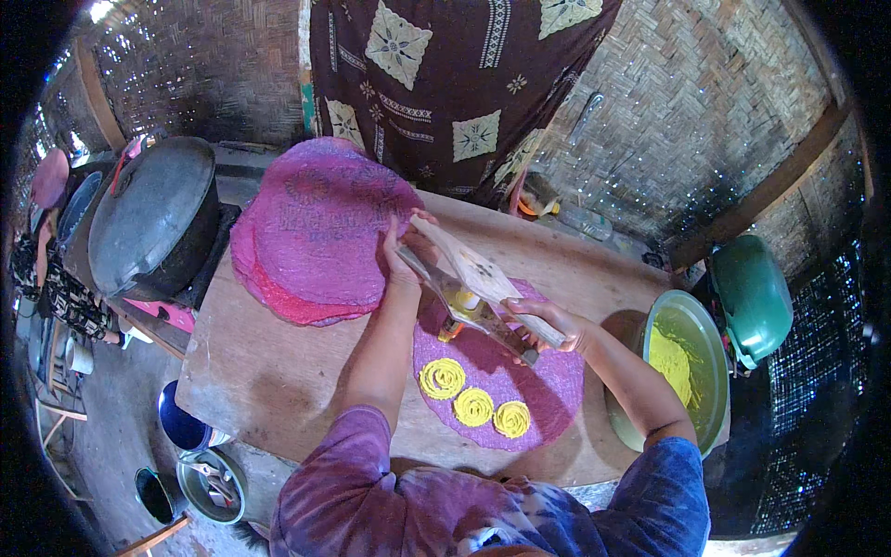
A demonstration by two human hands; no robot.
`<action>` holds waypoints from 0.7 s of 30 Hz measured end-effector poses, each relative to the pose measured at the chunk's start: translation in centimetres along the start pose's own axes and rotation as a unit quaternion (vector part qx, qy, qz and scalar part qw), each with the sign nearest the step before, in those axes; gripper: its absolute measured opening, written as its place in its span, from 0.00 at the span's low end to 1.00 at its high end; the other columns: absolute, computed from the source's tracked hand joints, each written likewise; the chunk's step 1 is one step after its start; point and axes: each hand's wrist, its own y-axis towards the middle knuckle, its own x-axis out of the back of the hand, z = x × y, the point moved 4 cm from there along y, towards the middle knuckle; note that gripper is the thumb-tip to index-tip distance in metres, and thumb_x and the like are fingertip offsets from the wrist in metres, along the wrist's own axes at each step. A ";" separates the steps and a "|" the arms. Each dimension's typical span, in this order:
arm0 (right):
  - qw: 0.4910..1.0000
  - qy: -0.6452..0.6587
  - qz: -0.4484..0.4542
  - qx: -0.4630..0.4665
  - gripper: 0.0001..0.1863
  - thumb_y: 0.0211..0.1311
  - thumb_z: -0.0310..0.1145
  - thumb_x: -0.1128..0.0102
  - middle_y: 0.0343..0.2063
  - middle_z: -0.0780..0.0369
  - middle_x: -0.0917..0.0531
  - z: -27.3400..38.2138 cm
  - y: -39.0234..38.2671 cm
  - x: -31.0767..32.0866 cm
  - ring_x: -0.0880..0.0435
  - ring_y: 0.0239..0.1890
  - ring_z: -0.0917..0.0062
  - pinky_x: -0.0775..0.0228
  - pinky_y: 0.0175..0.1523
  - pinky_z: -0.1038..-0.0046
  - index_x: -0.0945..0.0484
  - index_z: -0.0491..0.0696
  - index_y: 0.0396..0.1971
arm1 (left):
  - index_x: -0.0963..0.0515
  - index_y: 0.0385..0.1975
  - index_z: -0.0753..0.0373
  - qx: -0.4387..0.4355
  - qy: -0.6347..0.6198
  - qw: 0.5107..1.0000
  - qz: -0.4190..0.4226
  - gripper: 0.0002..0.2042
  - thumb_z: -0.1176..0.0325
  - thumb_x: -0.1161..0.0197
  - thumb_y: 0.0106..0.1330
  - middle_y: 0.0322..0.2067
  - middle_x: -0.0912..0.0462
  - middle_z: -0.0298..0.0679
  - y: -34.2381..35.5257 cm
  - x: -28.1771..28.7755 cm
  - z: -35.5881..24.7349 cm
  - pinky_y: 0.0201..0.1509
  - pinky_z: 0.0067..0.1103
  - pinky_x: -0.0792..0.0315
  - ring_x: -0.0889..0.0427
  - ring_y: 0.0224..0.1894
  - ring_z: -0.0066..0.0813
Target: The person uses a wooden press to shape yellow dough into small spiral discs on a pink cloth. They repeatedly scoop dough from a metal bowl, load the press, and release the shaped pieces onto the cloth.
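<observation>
My left hand grips the far-left end of a hinged wooden press with metal fittings. My right hand is closed on its near-right end. A yellow cylinder sits between the press's bars, partly hidden, above a purple mat on the wooden board. Three yellow piped spirals lie on the mat's near part, below the press. A stack of pink and red round mats lies just left of my left hand.
The wooden board holds a green basin of yellow dough at right. A large lidded black pot stands left. A green container, blue bucket and basin of utensils surround the board. A patterned brown cloth hangs behind.
</observation>
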 end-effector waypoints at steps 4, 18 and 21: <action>1.000 -0.024 0.005 0.006 0.34 0.63 0.57 0.44 0.42 0.51 0.19 2.2 -2.2 -1.8 0.14 0.33 0.66 0.17 0.38 0.63 0.32 0.44 0.57 | 0.25 0.42 0.58 -0.021 -0.002 0.999 0.038 0.19 0.48 0.46 0.69 0.39 0.21 0.38 -0.5 -3.4 -0.5 0.53 0.33 0.26 0.22 0.45 0.37; 0.998 -0.032 0.007 0.059 0.30 0.63 0.57 0.45 0.26 0.57 0.17 4.2 -3.1 -2.2 0.16 0.21 0.74 0.25 0.25 0.75 0.24 0.41 0.44 | 0.24 0.38 0.58 -0.067 0.052 0.996 0.000 0.21 0.44 0.46 0.67 0.35 0.21 0.37 0.5 -5.2 -1.0 0.51 0.33 0.26 0.21 0.42 0.37; 0.996 -0.046 0.011 0.074 0.30 0.62 0.57 0.43 0.27 0.56 0.16 3.4 -3.1 -3.6 0.16 0.22 0.73 0.25 0.24 0.74 0.24 0.40 0.43 | 0.25 0.37 0.56 -0.052 0.061 0.997 0.012 0.19 0.44 0.48 0.68 0.33 0.22 0.34 0.2 -6.8 -1.8 0.48 0.36 0.25 0.21 0.40 0.35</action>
